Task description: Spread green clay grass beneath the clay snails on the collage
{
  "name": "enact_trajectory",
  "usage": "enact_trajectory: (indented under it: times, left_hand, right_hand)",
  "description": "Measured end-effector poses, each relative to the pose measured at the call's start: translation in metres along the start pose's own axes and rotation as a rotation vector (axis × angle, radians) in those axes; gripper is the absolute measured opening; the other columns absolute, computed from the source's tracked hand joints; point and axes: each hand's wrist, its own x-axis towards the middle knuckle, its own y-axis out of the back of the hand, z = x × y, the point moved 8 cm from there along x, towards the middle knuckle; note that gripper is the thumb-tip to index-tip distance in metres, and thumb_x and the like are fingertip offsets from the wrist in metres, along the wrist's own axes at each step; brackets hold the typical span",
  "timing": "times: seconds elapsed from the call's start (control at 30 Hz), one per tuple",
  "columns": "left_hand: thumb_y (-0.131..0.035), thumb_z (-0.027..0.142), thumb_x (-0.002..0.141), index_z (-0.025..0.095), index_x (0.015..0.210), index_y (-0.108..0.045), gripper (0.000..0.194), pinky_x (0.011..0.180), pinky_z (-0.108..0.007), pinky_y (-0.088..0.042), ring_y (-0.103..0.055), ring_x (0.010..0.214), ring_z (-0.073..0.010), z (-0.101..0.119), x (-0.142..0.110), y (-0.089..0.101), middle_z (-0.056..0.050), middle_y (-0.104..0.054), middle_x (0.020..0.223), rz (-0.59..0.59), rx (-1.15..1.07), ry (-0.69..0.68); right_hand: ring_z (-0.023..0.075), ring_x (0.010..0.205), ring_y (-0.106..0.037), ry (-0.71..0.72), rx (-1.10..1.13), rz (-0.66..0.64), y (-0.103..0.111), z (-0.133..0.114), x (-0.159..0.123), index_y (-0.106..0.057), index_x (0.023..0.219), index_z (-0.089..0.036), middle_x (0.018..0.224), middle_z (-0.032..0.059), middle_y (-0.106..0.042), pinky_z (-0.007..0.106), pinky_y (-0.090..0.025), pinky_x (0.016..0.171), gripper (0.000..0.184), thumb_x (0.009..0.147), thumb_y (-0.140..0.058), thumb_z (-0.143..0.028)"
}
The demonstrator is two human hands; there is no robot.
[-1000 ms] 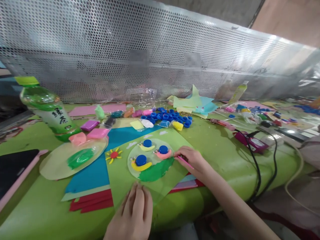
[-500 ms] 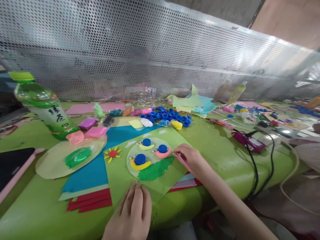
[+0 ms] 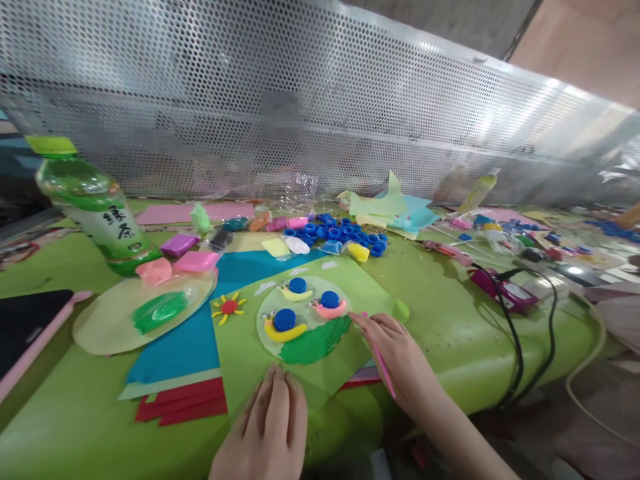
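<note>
My left hand [image 3: 267, 423] lies on the near edge of a light green sheet [image 3: 243, 363], fingers stretched and fingertips resting on the paper. My right hand [image 3: 395, 353] holds a thin pink modelling tool [image 3: 384, 370], its fingertips by the right rim of a pale round disc [image 3: 267, 303] on the sheet. Green clay [image 3: 315, 343] covers the disc's lower part. Three clay snails with blue bottle-cap shells sit there: a yellow snail [image 3: 290, 332], a pink snail [image 3: 333, 310] and a pale yellow snail [image 3: 299, 293]. A red-and-yellow clay sun [image 3: 229, 307] is at left.
Blue bottle caps [image 3: 340, 233] and clay packets lie behind the sheet. At left are a tea bottle [image 3: 100, 207], a pale disc [image 3: 100, 327] bearing a green clay packet [image 3: 160, 312], and a tablet [image 3: 30, 333]. A purple device [image 3: 505, 291] with cables sits right.
My right hand has turned and drawn slightly towards me, so the pink tool now points lower. A lifted light green corner shows behind it. My left hand stays on the sheet.
</note>
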Motion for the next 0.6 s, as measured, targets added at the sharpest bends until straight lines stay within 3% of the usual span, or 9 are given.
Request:
enact_trajectory:
  times: [0.17,0.33,0.47,0.6]
  left_hand:
    - [-0.043,-0.003,0.073,-0.002,0.095,-0.055,0.025,0.06,-0.033,-0.058,-0.066,0.079,-0.0291,0.0,0.0,0.0,-0.019,-0.061,0.088,0.024,-0.012,-0.001]
    - [-0.044,-0.007,0.071,-0.003,0.094,-0.055,0.026,0.058,-0.033,-0.058,-0.066,0.077,-0.0286,-0.001,0.0,0.001,-0.02,-0.061,0.088,0.042,-0.006,0.019]
    - [-0.044,-0.005,0.073,-0.002,0.094,-0.056,0.024,0.06,-0.033,-0.058,-0.066,0.079,-0.0284,-0.002,-0.001,0.001,-0.02,-0.061,0.089,0.023,-0.016,0.018]
    - [-0.044,-0.004,0.073,0.0,0.095,-0.056,0.025,0.061,-0.032,-0.058,-0.065,0.081,-0.0273,-0.001,-0.002,0.0,-0.019,-0.061,0.09,0.011,0.007,0.028]
  right_hand:
    - [0.0285,0.099,-0.05,-0.071,-0.016,-0.05,-0.004,0.003,0.007,-0.039,0.132,-0.01,0.106,0.0144,-0.061,0.043,-0.046,0.083,0.072,0.061,-0.04,-0.001]
    - [0.0272,0.101,-0.052,-0.111,0.017,-0.061,-0.001,0.007,0.011,-0.043,0.128,-0.012,0.105,0.0138,-0.062,0.042,-0.046,0.082,0.057,0.073,-0.033,0.0]
    - [0.0233,0.116,-0.045,-0.115,0.072,-0.02,0.003,0.012,0.007,-0.028,0.137,-0.014,0.114,0.0133,-0.06,0.038,-0.044,0.089,0.054,0.084,-0.028,-0.005]
    - [0.0283,0.113,-0.047,-0.123,0.084,-0.04,-0.001,0.011,0.006,-0.035,0.135,-0.012,0.108,0.0152,-0.062,0.044,-0.043,0.089,0.061,0.076,-0.035,-0.002]
